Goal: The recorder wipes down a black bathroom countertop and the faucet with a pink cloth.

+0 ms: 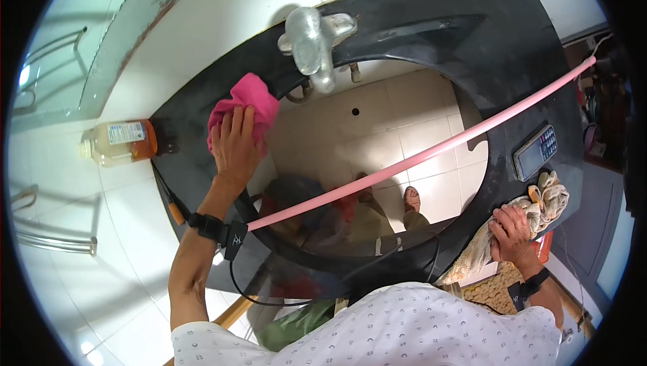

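A black counter (pixel 519 9) carried everything — its middle cut through by a wide oval hole (pixel 377 133), with a silvery tap (pixel 310 46) mounted behind it. A bottle (pixel 121 142) stood at the left edge, a bunched pink cloth (pixel 255 96) lay between it and the hole, and a pink rod (pixel 431 152) slanted across the opening. On the right side lay a phone (pixel 536 152) — and, just in front of it, a crumpled, stained rag (pixel 551 197) along the front edge.
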`<control>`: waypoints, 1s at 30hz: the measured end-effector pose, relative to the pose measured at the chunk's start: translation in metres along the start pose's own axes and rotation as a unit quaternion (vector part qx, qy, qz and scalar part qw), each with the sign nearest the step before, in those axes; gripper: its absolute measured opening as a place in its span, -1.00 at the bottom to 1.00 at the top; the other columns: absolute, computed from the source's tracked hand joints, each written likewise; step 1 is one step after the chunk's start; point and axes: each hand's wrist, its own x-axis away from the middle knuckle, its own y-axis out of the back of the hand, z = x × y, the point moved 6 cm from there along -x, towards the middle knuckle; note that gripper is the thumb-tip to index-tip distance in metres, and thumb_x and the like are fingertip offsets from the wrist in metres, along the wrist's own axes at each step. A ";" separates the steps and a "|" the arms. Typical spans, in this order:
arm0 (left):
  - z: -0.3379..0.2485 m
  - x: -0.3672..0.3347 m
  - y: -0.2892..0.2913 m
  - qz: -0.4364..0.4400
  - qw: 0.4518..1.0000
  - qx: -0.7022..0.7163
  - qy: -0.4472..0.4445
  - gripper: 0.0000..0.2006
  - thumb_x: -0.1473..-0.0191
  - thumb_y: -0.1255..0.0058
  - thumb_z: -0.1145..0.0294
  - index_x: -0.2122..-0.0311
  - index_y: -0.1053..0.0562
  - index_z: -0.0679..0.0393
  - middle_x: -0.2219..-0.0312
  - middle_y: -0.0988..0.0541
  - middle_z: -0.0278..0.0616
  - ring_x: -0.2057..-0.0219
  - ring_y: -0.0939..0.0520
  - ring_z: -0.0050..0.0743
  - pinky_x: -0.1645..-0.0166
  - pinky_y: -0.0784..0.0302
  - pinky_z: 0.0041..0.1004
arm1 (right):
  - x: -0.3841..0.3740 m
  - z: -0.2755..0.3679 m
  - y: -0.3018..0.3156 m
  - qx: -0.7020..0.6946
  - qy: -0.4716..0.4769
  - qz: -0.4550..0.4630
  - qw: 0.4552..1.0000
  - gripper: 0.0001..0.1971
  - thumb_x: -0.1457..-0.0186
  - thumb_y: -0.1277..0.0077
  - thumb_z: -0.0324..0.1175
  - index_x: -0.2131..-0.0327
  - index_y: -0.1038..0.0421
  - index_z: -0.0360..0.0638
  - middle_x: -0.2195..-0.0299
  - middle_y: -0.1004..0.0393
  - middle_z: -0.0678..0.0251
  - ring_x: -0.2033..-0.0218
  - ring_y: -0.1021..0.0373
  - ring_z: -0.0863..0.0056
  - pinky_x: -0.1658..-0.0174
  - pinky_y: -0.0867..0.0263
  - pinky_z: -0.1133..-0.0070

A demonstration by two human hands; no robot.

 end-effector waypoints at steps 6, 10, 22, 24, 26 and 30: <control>-0.034 -0.050 0.011 -0.012 0.990 0.063 -0.127 -0.32 0.28 -0.19 0.40 -0.07 -0.27 0.12 -0.03 -0.33 -0.12 -0.04 -0.34 -0.10 -0.09 -0.18 -0.14 | 0.000 -0.002 0.003 0.001 0.005 0.001 1.000 -0.64 0.43 0.07 -0.29 0.38 -0.39 -0.08 0.20 -0.38 0.24 0.12 -0.30 0.25 -0.04 -0.16 0.26; -0.073 -0.091 0.011 -0.051 0.962 0.051 -0.263 -0.52 0.14 0.00 0.35 0.00 -0.35 0.12 0.10 -0.44 -0.12 0.02 -0.37 -0.18 0.01 -0.21 -0.20 | 0.001 -0.003 0.001 -0.006 0.007 -0.002 1.000 -0.63 0.45 0.05 -0.27 0.39 -0.38 -0.06 0.21 -0.39 0.27 0.12 -0.30 0.26 -0.03 -0.16 0.26; -0.099 -0.101 0.001 -0.068 0.979 -0.020 -0.193 -0.52 0.14 -0.03 0.27 0.02 -0.37 0.08 0.10 -0.42 -0.20 0.06 -0.38 -0.16 -0.01 -0.21 -0.18 | 0.008 -0.003 -0.006 -0.020 0.010 0.001 1.000 -0.58 0.45 0.08 -0.32 0.33 -0.32 -0.13 0.19 -0.33 0.18 0.09 -0.26 0.13 -0.02 -0.15 0.16; -0.092 -0.094 0.000 -0.026 0.978 -0.039 -0.204 -0.54 0.11 0.03 0.21 0.04 -0.38 0.11 0.13 -0.44 -0.16 0.10 -0.39 -0.19 0.01 -0.18 -0.17 | 0.011 -0.006 -0.005 -0.025 0.005 0.000 1.000 -0.59 0.45 0.09 -0.33 0.34 -0.32 -0.13 0.18 -0.33 0.18 0.09 -0.26 0.14 -0.03 -0.15 0.16; -0.070 -0.079 0.008 -0.094 0.980 -0.007 -0.178 -0.55 0.13 0.01 0.17 0.08 -0.40 0.13 0.14 -0.45 -0.15 0.10 -0.40 -0.16 0.03 -0.21 -0.15 | 0.009 -0.003 -0.002 -0.022 0.011 0.004 1.000 -0.59 0.46 0.08 -0.32 0.34 -0.33 -0.14 0.17 -0.33 0.18 0.10 -0.27 0.14 -0.03 -0.14 0.16; -0.069 -0.074 0.001 -0.052 0.982 0.007 -0.183 -0.56 0.09 0.03 0.21 0.05 -0.39 0.12 0.12 -0.44 -0.14 0.05 -0.40 -0.12 0.01 -0.22 -0.13 | 0.001 -0.001 0.001 -0.008 0.008 0.010 1.000 -0.66 0.38 0.08 -0.26 0.37 -0.36 -0.03 0.20 -0.38 0.30 0.13 -0.30 0.28 0.00 -0.19 0.29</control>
